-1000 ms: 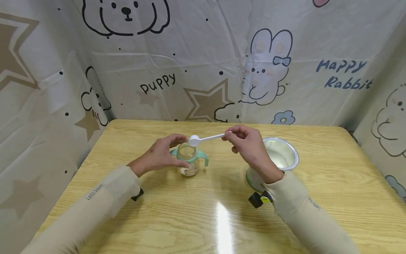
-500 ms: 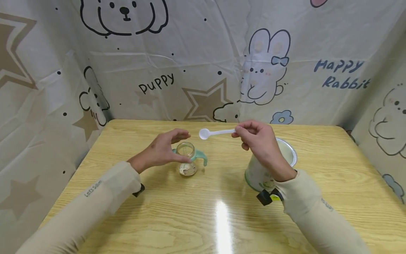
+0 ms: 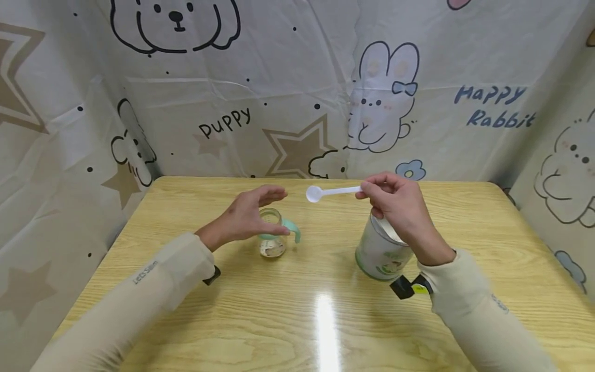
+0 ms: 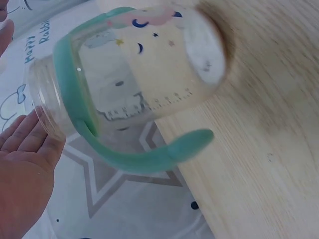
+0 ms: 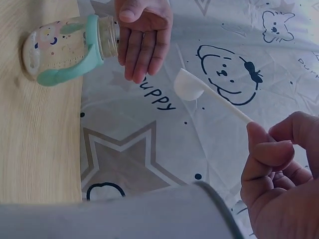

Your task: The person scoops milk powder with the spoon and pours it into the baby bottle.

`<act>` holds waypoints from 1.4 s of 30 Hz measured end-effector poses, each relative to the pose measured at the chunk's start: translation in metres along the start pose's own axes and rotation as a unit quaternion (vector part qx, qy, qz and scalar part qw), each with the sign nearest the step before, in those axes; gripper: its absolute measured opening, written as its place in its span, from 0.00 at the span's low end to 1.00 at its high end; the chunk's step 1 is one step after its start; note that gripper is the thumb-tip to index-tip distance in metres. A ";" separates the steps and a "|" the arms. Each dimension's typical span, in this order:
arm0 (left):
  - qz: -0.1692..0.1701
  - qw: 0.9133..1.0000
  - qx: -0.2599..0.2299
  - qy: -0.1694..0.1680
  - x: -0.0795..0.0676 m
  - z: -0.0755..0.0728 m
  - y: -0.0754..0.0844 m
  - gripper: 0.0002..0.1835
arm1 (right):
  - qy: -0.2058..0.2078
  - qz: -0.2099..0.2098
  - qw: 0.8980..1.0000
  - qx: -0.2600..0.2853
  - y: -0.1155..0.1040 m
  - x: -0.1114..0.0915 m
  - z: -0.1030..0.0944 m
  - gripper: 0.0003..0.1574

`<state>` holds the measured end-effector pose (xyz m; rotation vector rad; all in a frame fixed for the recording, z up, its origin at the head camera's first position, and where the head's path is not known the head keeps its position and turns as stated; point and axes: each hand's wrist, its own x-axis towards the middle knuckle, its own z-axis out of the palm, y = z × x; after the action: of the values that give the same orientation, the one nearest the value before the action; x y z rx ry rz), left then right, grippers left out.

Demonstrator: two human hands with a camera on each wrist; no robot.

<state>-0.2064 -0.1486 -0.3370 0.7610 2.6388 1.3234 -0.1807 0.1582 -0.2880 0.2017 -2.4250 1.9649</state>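
My right hand [image 3: 400,206] pinches the end of a white measuring scoop [image 3: 334,192], its small round bowl pointing left, above the table between bottle and can. In the right wrist view the scoop [image 5: 192,88] shows a rounded bowl on a thin handle. My left hand [image 3: 251,214] is held with fingers straight and spread beside the neck of a clear baby bottle [image 3: 273,247]. The bottle stands uncapped, with a mint green two-handled collar [image 4: 70,84] and white powder at its bottom. Below my right hand stands a tall white milk powder can [image 3: 378,250], its mouth partly hidden by that hand.
A light wooden table [image 3: 260,315] bears the bottle on the left and the can on the right. A printed cloth [image 3: 279,77] with cartoon animals hangs behind and at both sides, close to the table's far edge.
My right hand has carried the scoop from over the bottle's mouth to the right, nearer the can. My left hand has stayed by the bottle, moving slightly right across its neck.
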 end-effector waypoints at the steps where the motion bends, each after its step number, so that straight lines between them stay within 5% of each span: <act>1: 0.002 1.000 -0.002 -0.001 0.001 0.001 0.001 0.46 | 0.000 0.001 1.000 -0.006 -0.001 -0.001 -0.002 0.13; 14: 0.014 0.999 -0.039 -0.010 0.008 0.008 0.017 0.45 | 0.024 0.011 0.998 -0.054 0.004 -0.012 -0.037 0.14; 42: 0.028 0.995 -0.092 -0.035 0.024 0.038 0.039 0.46 | 0.048 0.017 0.998 -0.034 0.017 -0.028 -0.076 0.08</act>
<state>-0.2010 -0.0899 -0.3273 0.8439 2.4164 1.5010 -0.1599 0.2382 -0.2910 0.0632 -2.4469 1.8547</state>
